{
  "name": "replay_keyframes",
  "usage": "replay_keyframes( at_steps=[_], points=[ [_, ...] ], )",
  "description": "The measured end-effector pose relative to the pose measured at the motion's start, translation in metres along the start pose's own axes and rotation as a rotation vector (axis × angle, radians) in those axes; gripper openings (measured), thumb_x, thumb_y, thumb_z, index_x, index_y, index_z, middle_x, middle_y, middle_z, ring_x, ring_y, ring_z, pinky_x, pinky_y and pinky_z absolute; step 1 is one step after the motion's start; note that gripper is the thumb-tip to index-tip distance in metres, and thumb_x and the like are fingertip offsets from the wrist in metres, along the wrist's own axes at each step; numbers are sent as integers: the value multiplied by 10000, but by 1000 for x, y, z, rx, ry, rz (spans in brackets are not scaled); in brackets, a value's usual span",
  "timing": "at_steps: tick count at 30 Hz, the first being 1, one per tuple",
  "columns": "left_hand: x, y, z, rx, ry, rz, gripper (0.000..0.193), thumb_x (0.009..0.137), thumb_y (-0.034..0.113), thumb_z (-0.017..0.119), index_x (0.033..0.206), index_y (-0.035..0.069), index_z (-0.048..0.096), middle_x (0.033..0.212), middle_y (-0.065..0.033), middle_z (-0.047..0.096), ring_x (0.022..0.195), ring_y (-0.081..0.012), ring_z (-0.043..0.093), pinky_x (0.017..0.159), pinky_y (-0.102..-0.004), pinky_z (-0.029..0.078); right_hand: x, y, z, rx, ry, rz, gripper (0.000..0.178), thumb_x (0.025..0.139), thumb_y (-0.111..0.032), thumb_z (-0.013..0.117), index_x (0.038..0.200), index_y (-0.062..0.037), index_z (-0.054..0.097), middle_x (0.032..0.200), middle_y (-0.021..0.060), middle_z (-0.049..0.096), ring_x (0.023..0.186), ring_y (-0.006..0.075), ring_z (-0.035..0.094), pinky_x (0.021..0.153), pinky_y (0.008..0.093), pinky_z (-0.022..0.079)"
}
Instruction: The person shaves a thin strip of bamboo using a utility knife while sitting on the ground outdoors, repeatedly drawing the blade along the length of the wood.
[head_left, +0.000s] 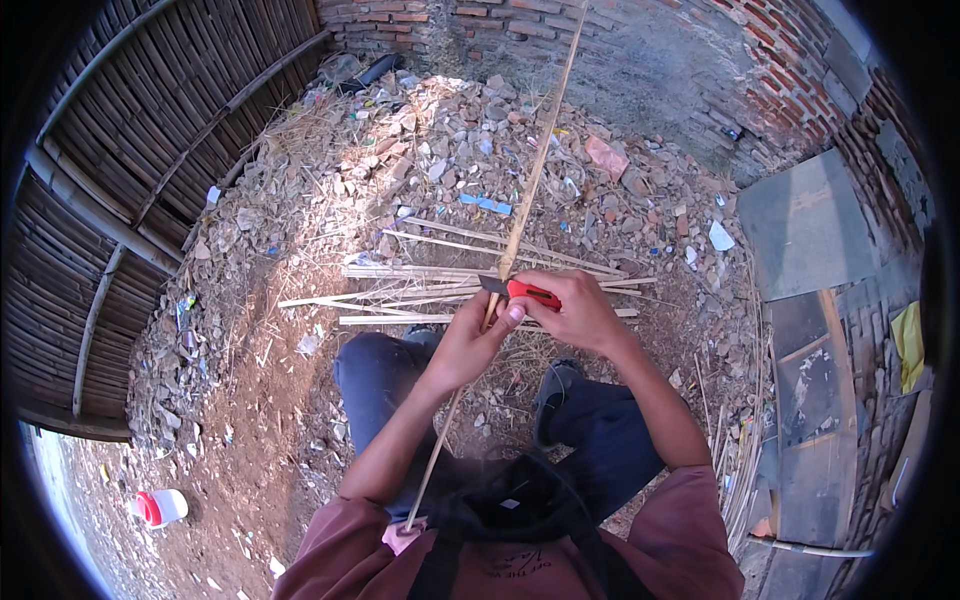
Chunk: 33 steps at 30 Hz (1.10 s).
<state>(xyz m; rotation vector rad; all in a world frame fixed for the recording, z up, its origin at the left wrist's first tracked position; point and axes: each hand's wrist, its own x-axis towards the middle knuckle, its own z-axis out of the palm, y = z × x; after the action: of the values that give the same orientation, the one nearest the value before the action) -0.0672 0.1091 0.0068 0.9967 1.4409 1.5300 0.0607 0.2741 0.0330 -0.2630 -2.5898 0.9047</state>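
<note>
Head view: my two hands work close together, at the crossing of a blade and a bamboo strip. My left hand is clamped on the bamboo strip, its thumb lying toward the knife; my right hand is closed round the red handle of a knife, whose dark blade lies across the strip just above my left fingers. Whether the hands touch each other, I cannot tell. The strip slants away beyond my hands and, on the near side, runs back between my forearms to a pink cloth at my lap. Beneath and just beyond my hands, a loose stack of pale strips lies crosswise on the ground. Farther beyond are rubble, a flat blue piece and a brick wall. Well to the left of my hands stands a slatted wall; nearer me on that side lies a red-lidded container. Well to the right are grey panels.
</note>
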Motion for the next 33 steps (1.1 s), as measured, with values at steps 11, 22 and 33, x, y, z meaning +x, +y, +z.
replay_keyframes(
  at_steps=[11,22,33],
  points=[
    [-3,1,4,-83,-64,-32,304,1125,309,543,1247,33,572,800,91,457,680,-18,383,582,-224,331,-6,20,-13,718,-206,237,355,1057,-293,662,1193,30,719,779,-33,584,708,38,508,618,253,413],
    [-7,4,0,-89,-51,-26,294,1147,349,473,1171,61,524,767,88,405,654,-16,351,569,-213,319,-3,-1,-13,148,-5,72,318,1012,-344,700,1117,-45,673,783,120,689,693,239,662,672,353,503],
    [-8,0,2,111,-18,34,368,1160,368,406,1302,44,510,744,53,427,653,-67,377,590,-253,357,-2,-8,-4,17,46,-20,305,970,-312,737,1126,-50,716,879,153,750,745,295,734,685,384,554]
  ],
)
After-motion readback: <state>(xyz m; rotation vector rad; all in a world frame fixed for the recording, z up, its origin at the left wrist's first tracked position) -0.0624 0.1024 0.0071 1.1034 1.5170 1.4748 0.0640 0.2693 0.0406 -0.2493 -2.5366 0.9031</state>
